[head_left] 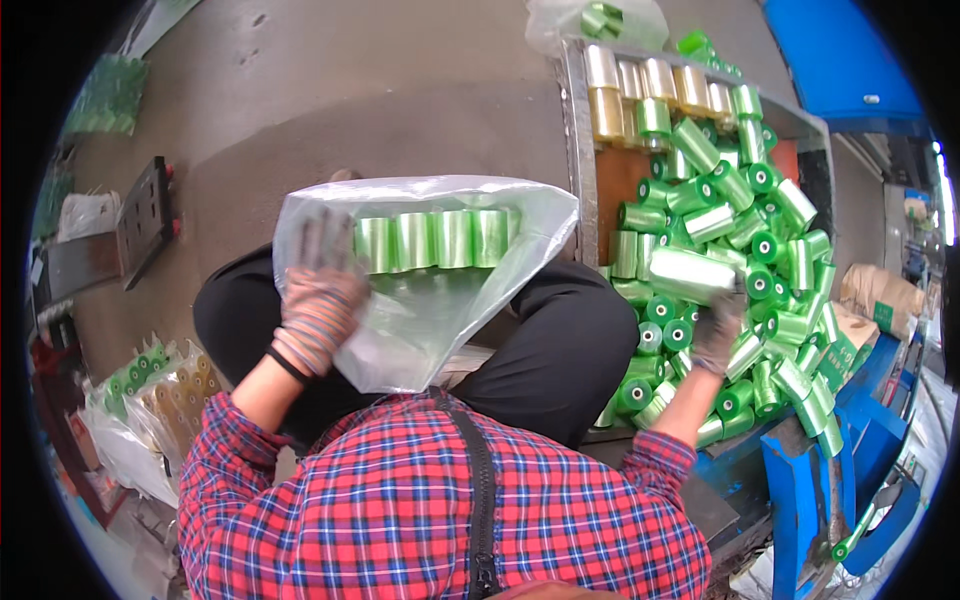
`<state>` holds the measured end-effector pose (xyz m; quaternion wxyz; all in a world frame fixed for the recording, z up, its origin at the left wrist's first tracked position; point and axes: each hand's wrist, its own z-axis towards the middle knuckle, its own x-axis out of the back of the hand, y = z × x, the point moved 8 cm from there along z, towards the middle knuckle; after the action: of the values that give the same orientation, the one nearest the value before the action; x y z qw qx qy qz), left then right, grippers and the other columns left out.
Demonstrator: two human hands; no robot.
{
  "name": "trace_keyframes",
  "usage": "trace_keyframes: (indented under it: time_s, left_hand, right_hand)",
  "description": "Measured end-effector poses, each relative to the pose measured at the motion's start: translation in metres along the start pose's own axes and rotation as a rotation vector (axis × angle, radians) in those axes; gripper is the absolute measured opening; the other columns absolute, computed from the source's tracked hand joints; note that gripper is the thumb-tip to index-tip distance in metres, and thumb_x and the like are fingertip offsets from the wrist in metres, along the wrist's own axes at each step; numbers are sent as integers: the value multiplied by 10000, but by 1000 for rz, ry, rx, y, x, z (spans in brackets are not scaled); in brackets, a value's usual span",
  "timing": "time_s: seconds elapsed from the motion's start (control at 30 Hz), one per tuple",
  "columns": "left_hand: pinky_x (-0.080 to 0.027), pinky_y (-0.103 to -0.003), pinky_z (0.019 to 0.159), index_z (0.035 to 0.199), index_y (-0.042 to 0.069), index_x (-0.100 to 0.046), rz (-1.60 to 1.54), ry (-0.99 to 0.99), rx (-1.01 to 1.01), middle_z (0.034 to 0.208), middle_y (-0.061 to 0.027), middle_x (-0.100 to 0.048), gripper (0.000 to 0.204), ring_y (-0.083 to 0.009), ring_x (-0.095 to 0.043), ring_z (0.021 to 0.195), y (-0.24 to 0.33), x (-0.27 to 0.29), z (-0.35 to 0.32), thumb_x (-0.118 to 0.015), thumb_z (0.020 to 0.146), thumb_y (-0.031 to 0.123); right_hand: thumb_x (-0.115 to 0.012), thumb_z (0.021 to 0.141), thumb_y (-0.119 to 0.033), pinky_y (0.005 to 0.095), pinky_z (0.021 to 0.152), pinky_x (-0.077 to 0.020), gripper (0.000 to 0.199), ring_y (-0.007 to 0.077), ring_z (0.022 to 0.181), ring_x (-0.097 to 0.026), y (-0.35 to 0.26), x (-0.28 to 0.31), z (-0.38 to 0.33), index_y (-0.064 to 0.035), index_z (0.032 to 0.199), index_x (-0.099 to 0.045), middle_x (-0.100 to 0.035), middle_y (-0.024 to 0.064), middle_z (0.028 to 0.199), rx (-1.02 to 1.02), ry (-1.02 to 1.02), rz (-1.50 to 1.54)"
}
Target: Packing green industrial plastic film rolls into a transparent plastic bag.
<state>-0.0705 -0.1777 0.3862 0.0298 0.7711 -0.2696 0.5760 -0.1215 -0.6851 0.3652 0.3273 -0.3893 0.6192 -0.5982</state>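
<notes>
A clear plastic bag (400, 345) lies across my lap, with a row of green film rolls (454, 238) side by side in it. My left hand (322, 285), in a striped knit glove, rests at the bag's left side. Its fingers are stretched out and slightly blurred beside the leftmost roll. My right hand (716, 335), gloved too, is over the heap of green rolls (740, 395) on my right. Its fingertips are near the end of a long, pale, blurred roll (692, 272); motion smear hides whether they grip it.
The heap fills a metal-edged tray (585, 160), with clear yellowish rolls (606, 115) at its far end. A blue panel (850, 60) stands far right, blue metal parts (795, 500) near right. Bagged rolls (165, 390) sit on the left, below a dark metal bracket (147, 222).
</notes>
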Motion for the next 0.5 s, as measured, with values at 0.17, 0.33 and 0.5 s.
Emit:
trace_keyframes:
  time_s: [0.17,0.33,0.5]
  left_hand:
    - [-206,-477,1046,1050,175,-643,-334,198,231,1393,-205,-276,338,-416,-229,1281,-81,55,-20,-607,721,243]
    - [-448,-407,830,962,43,-633,-743,-51,97,1041,-223,-571,290,-357,-567,941,-87,-23,10,-473,720,37]
    - [-463,-400,790,1111,30,-493,-842,100,118,1036,-193,-554,400,-354,-555,942,-85,-5,3,-496,716,-27]
  right_hand:
    - [-633,674,-621,431,887,-453,870,285,1039,-514,-139,-122,-30,-119,1313,-322,-449,143,1230,-76,-189,477]
    - [-611,783,-415,279,771,-472,525,171,839,-602,-77,-319,-105,3,1096,-552,-610,77,910,-538,-692,-58]
    - [-659,629,-594,337,914,-412,955,303,1102,-511,98,-425,-127,69,1236,-339,-512,228,1174,-449,-661,-934]
